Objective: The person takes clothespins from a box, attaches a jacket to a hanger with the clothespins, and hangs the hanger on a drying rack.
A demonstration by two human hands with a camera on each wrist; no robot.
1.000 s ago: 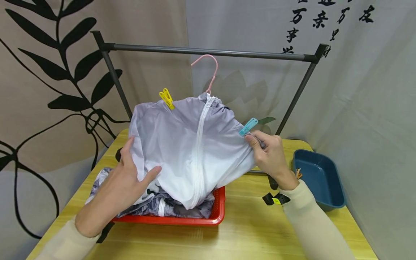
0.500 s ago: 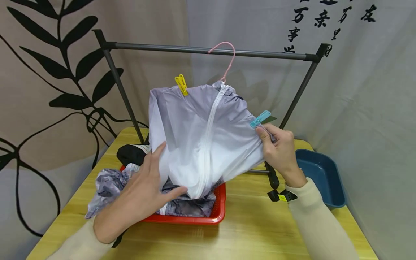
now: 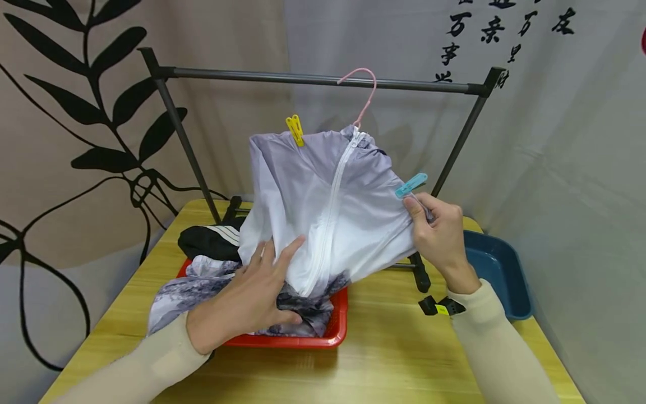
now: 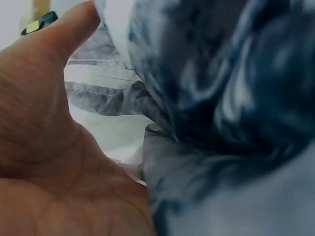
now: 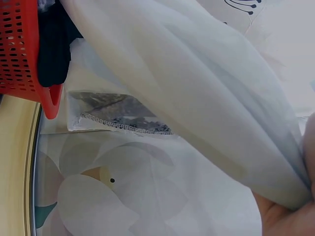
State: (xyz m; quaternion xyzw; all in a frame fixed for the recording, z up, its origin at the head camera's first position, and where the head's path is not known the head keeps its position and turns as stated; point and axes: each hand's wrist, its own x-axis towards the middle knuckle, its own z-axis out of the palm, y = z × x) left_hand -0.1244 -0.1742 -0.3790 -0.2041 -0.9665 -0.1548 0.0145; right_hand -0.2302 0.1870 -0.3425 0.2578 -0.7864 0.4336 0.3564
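A zip-up jacket [image 3: 308, 185], lavender fading to white with a dark patterned hem, hangs on a hanger with a pink hook [image 3: 372, 95]. The hook overlaps the rack's grey bar [image 3: 242, 74]; whether it rests there I cannot tell. A yellow clothespin [image 3: 295, 130] and a blue clothespin [image 3: 411, 185] sit on the jacket's shoulders. Beside the blue one, my right hand [image 3: 441, 238] pinches the fabric. My left hand [image 3: 252, 292], fingers spread, lies at the lower front of the jacket. The left wrist view shows its palm [image 4: 54, 162] beside dark patterned fabric [image 4: 197, 83].
Under the jacket, a red basket [image 3: 343, 322] holds patterned clothing [image 3: 187, 294] spilling over its left side and a black garment [image 3: 204, 242]. A dark blue bin [image 3: 497, 269] stands behind my right wrist on the wooden table [image 3: 393, 359]. Curtains hang behind the rack.
The jacket and hanger have moved right and up, bringing the hook from below the bar to overlapping it. My left hand has slid rightward and down along the jacket; the right keeps its pinch.
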